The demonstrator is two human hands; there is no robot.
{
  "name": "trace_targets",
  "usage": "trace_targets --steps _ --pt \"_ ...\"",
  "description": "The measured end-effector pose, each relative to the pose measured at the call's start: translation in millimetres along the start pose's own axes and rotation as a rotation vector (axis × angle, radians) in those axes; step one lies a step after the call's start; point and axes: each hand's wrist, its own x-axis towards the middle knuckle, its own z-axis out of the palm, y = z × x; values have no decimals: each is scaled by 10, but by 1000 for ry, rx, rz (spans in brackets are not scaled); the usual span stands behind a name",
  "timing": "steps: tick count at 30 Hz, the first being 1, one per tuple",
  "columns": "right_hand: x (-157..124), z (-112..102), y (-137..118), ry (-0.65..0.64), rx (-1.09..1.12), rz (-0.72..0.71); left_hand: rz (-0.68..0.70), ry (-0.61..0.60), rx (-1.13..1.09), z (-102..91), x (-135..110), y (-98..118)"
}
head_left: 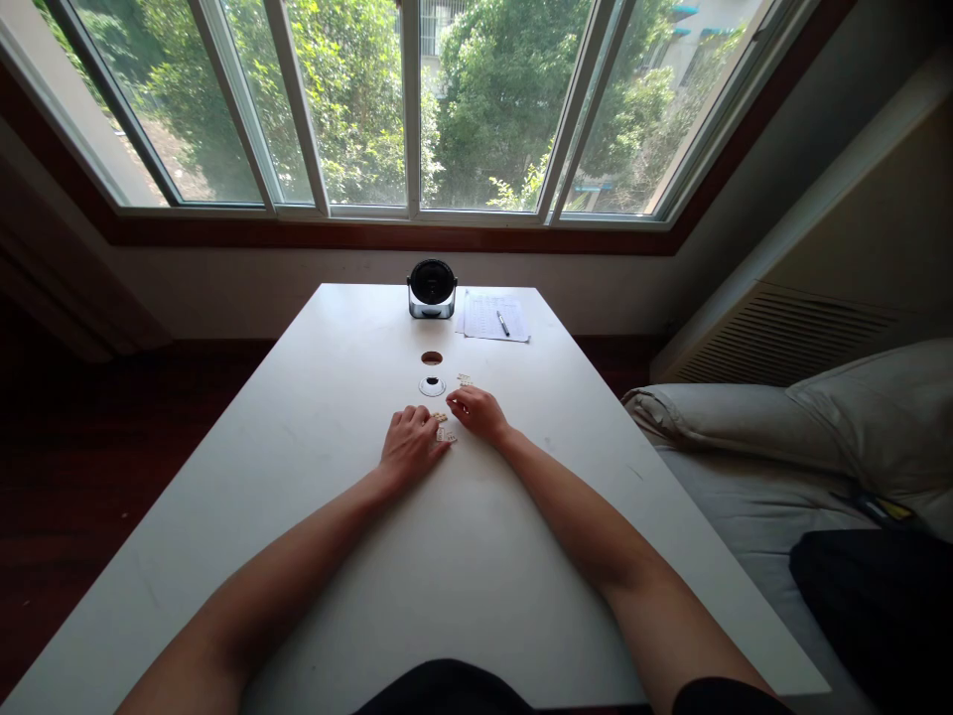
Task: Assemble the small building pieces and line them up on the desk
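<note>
Both of my hands rest near the middle of the white table [313, 516]. My left hand [410, 446] lies knuckles up with its fingers curled onto small pale pieces [445, 435] on the tabletop. My right hand [477, 411] is beside it, fingers bent and pinched at a small tan piece [440, 417] between the two hands. Another small tan piece [465, 379] lies just beyond my right hand. What the pieces are is too small to tell.
A round hole [431, 357] and a small round cap [432, 386] lie ahead of my hands. A black fan [432, 288] stands at the table's far edge, next to papers [491, 318] with a pen [503, 323]. A bed with pillows [781, 427] is to the right.
</note>
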Motion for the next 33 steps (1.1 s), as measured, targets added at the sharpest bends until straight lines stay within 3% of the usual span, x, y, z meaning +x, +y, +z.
trace_targets --steps 8,19,26,33 --pt "7 2 0 -14 17 4 -12 3 61 -30 17 26" --pt "3 0 -12 -15 83 -11 16 86 -76 47 -6 -114" --pt "37 -42 -182 25 331 46 41 222 -5 -82 30 -219" --pt "58 14 -362 -122 666 241 120 317 60 -169 34 -330"
